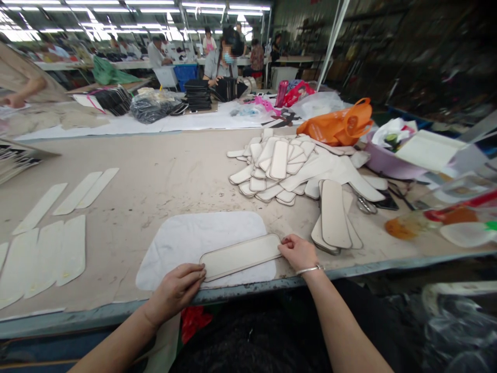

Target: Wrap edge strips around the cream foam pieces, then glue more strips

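A long cream panel (pixel 241 257) with rounded corners and a darker edge lies between my hands, over a white cloth (pixel 174 239) on the table. My left hand (pixel 179 286) grips the panel's left end, thumb and fingers closed on it. At the opposite end, my right hand (pixel 298 253) pinches the right corner; a bangle circles that wrist. Just right of this hand rests a small stack of similar cream panels (pixel 336 215). Beyond it spreads a large loose heap of such panels (pixel 277 160).
Flat pale pieces (pixel 73 248) lie at the left. To the right are an orange bag (pixel 337 124), a purple basin (pixel 392 161), scissors (pixel 365 205) and a jar of amber liquid (pixel 407 225). A masked person (pixel 223 65) handles black pieces across the table.
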`<state>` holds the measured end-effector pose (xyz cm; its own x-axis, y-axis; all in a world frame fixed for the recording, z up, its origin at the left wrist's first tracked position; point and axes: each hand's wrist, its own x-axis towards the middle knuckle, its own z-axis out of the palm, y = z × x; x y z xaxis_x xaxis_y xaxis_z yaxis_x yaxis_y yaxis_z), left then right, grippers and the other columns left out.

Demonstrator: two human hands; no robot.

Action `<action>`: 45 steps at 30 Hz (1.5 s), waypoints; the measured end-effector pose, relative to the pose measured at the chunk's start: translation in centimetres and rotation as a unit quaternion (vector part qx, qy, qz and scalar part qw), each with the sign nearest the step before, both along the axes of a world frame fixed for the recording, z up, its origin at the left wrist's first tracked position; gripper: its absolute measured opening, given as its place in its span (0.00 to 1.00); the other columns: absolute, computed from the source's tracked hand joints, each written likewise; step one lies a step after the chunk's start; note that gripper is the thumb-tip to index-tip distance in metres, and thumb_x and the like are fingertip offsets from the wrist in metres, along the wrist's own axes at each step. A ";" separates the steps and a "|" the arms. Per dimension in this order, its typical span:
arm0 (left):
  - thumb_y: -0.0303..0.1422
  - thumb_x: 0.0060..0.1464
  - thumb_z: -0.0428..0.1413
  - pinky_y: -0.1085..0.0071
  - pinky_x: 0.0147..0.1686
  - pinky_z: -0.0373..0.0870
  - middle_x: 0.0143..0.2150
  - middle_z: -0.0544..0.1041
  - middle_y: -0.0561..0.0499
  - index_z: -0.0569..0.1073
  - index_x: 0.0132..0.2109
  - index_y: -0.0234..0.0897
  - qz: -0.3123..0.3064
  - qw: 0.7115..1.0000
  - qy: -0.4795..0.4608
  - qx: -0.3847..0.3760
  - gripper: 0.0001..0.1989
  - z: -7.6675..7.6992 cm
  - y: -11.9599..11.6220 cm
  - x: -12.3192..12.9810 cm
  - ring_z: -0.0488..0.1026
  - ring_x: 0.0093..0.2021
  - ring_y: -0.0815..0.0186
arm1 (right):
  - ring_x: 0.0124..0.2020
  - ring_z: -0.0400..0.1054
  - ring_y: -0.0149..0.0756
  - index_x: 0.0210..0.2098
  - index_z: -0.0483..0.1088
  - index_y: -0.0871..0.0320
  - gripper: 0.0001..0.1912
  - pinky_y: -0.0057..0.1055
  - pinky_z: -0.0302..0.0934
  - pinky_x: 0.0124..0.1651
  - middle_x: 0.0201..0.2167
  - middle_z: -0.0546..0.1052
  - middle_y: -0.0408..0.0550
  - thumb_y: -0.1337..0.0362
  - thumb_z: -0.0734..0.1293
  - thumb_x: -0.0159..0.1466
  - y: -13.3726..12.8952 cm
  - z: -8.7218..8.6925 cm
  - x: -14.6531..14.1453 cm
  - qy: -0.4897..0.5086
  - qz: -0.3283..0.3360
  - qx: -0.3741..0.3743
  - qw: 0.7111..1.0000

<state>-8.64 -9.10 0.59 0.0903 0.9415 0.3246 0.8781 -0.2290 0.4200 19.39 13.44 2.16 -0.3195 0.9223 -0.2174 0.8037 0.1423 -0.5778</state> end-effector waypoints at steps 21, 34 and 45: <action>0.31 0.55 0.52 0.73 0.43 0.74 0.42 0.76 0.47 0.74 0.44 0.40 -0.009 0.998 0.048 0.029 0.11 -0.2 0.1 -0.1 0.75 0.42 0.64 | 0.65 0.39 0.40 0.63 0.47 0.58 0.37 0.42 0.32 0.65 0.64 0.51 0.48 0.43 0.53 0.62 -9.0 1.2 -5.2 0.085 0.437 0.168 0.879; 0.29 0.56 0.50 0.69 0.44 0.73 0.41 0.75 0.45 0.75 0.40 0.38 0.036 0.999 -0.016 -0.008 0.09 0.8 0.0 1.2 0.74 0.43 0.65 | 0.66 0.34 0.42 0.64 0.44 0.63 0.38 0.46 0.32 0.65 0.66 0.43 0.50 0.44 0.47 0.63 -3.4 -1.7 -1.4 -0.095 0.256 0.146 0.951; 0.32 0.57 0.49 0.58 0.54 0.66 0.57 0.67 0.41 0.63 0.58 0.36 0.089 0.995 -0.019 0.043 0.21 3.1 2.7 4.9 0.63 0.58 0.57 | 0.66 0.35 0.43 0.64 0.46 0.62 0.38 0.46 0.33 0.65 0.65 0.44 0.47 0.44 0.50 0.62 -3.6 -2.3 -1.7 -0.098 0.244 0.167 0.950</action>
<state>-3.70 -6.45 3.67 -0.0897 0.9104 0.4039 0.8923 -0.1067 0.4387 17.68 9.82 -0.15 -0.7109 0.7023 -0.0381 0.6820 0.6751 -0.2811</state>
